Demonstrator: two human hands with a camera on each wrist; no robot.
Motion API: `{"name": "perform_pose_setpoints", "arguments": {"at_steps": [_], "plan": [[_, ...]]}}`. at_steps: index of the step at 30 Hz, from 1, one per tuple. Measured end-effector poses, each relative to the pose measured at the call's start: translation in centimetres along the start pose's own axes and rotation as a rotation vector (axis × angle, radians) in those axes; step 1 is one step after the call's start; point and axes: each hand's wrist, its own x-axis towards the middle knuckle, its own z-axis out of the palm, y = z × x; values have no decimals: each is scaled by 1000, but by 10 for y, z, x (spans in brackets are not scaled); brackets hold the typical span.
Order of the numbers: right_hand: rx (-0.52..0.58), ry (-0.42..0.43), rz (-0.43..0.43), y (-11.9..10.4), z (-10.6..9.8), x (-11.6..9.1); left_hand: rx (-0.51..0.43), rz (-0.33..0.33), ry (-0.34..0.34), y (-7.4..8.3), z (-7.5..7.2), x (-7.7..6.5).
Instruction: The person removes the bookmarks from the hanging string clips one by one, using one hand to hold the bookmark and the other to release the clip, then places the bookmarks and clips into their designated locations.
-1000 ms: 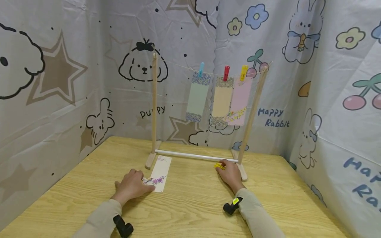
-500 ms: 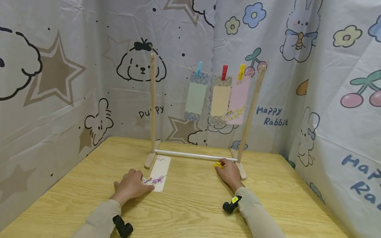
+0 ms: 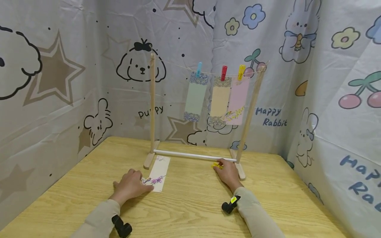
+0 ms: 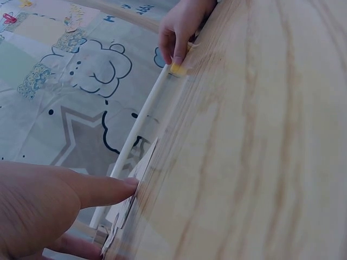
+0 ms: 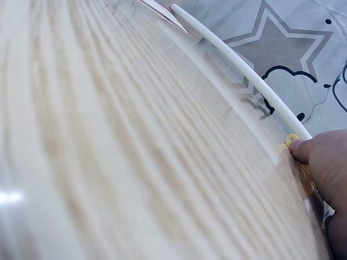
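Observation:
My left hand point(image 3: 131, 185) is at the lower left of a white bookmark card point(image 3: 160, 168) with purple blossoms and a bird, lying on the table. Its thumb and fingers hold the card's edges; in the left wrist view the thumb and a finger meet the card point(image 4: 142, 165) from two sides. By the right foot of the stand, my right hand point(image 3: 229, 172) pinches a yellow clothespin point(image 3: 216, 165) low at the tabletop. The right wrist view shows the end of this clothespin point(image 5: 293, 139) poking out past the fingers.
Behind the hands stands a wooden frame point(image 3: 153, 105) with a string on top and a white rod point(image 3: 193, 154) low down. From the string hang a green card point(image 3: 195, 97), a beige card point(image 3: 221, 100) and a pink card point(image 3: 239, 96), each by a clothespin. Printed curtains surround the table point(image 3: 184, 205).
Both hands stay in place on the card and the clothespin. The head view has shifted very slightly; nothing else visibly moves.

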Motion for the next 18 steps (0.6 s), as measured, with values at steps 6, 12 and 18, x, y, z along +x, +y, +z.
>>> {"name": "perform_pose_setpoints", "arguments": {"at_steps": [6,12,18], "plan": [[-37,5,-39,-1,1,0,0,-6,-1,0,0,0],[-43,-2,-65,-3,2,1,-1,-6,1,1,-1,-1],[-51,-2,-50,-3,2,0,-3,-1,0,1,-1,-1]]}}
